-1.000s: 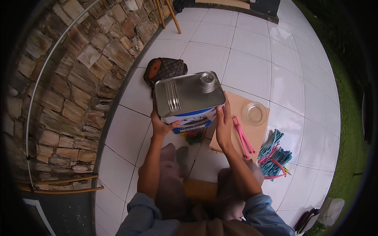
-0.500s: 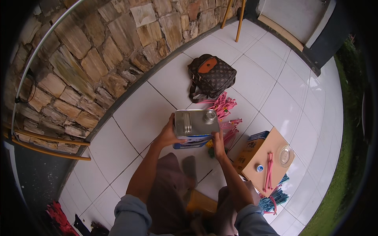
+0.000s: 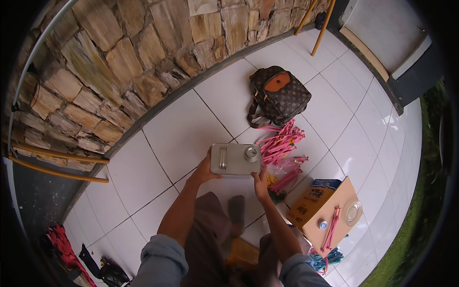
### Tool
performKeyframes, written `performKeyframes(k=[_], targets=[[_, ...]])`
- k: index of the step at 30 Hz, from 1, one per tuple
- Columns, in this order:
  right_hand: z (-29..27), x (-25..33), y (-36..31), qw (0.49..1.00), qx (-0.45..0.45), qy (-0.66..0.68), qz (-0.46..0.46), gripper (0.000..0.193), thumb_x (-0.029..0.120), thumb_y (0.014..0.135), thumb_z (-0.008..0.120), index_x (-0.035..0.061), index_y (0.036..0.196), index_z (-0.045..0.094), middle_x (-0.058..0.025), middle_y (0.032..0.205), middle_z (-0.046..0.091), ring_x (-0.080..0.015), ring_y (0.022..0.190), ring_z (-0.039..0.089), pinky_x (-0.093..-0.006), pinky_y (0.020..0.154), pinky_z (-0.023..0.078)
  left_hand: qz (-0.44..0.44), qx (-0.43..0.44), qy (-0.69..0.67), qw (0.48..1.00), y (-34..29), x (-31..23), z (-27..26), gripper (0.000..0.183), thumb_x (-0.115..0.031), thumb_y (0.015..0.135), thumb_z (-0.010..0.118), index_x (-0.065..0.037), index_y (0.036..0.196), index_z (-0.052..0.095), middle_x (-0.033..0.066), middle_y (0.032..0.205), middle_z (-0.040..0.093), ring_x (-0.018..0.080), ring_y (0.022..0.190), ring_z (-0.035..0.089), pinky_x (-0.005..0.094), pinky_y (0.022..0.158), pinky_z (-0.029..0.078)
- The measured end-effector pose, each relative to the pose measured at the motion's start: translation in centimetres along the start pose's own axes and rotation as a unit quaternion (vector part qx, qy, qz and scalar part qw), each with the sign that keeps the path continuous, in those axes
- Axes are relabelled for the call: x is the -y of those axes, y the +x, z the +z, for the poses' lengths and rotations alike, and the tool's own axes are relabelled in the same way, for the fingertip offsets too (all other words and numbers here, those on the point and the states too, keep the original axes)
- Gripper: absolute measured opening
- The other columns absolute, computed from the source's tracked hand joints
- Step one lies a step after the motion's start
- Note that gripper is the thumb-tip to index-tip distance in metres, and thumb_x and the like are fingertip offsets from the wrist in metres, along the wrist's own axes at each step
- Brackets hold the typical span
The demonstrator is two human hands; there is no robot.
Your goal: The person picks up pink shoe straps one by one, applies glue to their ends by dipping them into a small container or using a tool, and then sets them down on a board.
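Between my hands is a rectangular metal tin [image 3: 234, 166], its grey top facing up, with a folded handle at the left and a round spout at the right. My left hand [image 3: 205, 170] wraps the tin's left side, thumb along the near edge. At the near right corner, my right hand [image 3: 261, 185] grips it, its fingers partly hidden. Beyond the right hand lie bundles of pink strips [image 3: 282, 143] on the floor, with small yellow and green pieces close to the wrist. The tin's sides and base are out of sight.
A brown patterned backpack [image 3: 282, 95] rests on the white tiles beyond the tin. At right, a cardboard box [image 3: 313, 203] bears a board [image 3: 342, 203] with pink strips, a small blue-and-white cap and a clear round dish. Teal strips [image 3: 330, 260] lie beside it. A stone wall [image 3: 143, 52] runs along the left.
The tin has tipped so its blue front no longer shows and only the top faces me. Both hands keep their hold. The whole view has shifted, moving the backpack and box rightward.
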State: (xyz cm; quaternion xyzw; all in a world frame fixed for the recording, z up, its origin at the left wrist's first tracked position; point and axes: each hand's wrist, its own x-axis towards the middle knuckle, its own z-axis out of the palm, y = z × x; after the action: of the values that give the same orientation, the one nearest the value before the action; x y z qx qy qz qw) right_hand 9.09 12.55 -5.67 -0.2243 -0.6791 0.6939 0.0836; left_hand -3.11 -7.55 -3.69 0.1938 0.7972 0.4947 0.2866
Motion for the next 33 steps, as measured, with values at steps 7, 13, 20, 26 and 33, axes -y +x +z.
performKeyframes(k=[7,13,20,26,33], targets=[[-0.1,-1.2,0.0,0.998,0.021,-0.058,-0.018,0.055,0.009,0.083,0.048,-0.0004,0.132,0.024,-0.0203,0.133,0.035,-0.0280,0.124,0.035,-0.0365,0.104,0.026,-0.098,0.026,0.182,0.978,-0.3,0.1,-0.4,0.116,-0.003,0.049,0.083,-0.008,0.142,0.015,0.0202,0.132,0.042,0.0357,0.122,0.042,0.0401,0.101,0.038],[-2.9,0.8,-1.2,0.992,0.053,-0.114,-0.033,0.055,0.004,0.084,0.051,0.0034,0.132,0.025,-0.0233,0.127,0.045,-0.0308,0.115,0.049,-0.0370,0.095,0.039,-0.095,-0.082,0.391,0.912,0.1,-11.0,2.4,0.089,-0.016,0.064,0.077,-0.007,0.138,0.028,0.0184,0.122,0.049,0.0360,0.111,0.049,0.0409,0.094,0.041],[-14.2,10.7,-7.4,0.924,0.064,-0.361,-0.109,0.020,0.008,0.085,0.053,0.0011,0.104,0.055,-0.0155,0.080,0.066,-0.0300,0.074,0.065,-0.0349,0.069,0.051,0.228,0.098,0.198,0.948,0.8,-19.5,14.7,0.069,-0.023,0.076,0.068,-0.009,0.135,0.034,0.0172,0.122,0.050,0.0315,0.112,0.051,0.0414,0.093,0.042],[-26.0,10.4,-15.3,0.885,-0.150,-0.438,-0.054,0.010,-0.002,0.079,0.050,-0.0014,0.088,0.054,-0.0182,0.078,0.061,-0.0352,0.073,0.060,-0.0414,0.066,0.048,0.218,0.271,0.312,0.884,-1.4,-22.4,26.4,0.060,-0.024,0.077,0.066,-0.007,0.128,0.041,0.0193,0.118,0.052,0.0350,0.108,0.052,0.0423,0.090,0.044],[-27.5,5.4,-18.3,0.900,-0.135,-0.415,-0.003,0.047,0.005,0.070,0.069,-0.0004,0.111,0.047,-0.0182,0.110,0.050,-0.0344,0.092,0.054,-0.0432,0.079,0.046,0.218,0.310,0.298,0.876,-1.4,-22.7,35.6,0.034,-0.005,0.074,0.062,-0.001,0.104,0.046,0.0213,0.104,0.055,0.0358,0.101,0.054,0.0423,0.085,0.045]])
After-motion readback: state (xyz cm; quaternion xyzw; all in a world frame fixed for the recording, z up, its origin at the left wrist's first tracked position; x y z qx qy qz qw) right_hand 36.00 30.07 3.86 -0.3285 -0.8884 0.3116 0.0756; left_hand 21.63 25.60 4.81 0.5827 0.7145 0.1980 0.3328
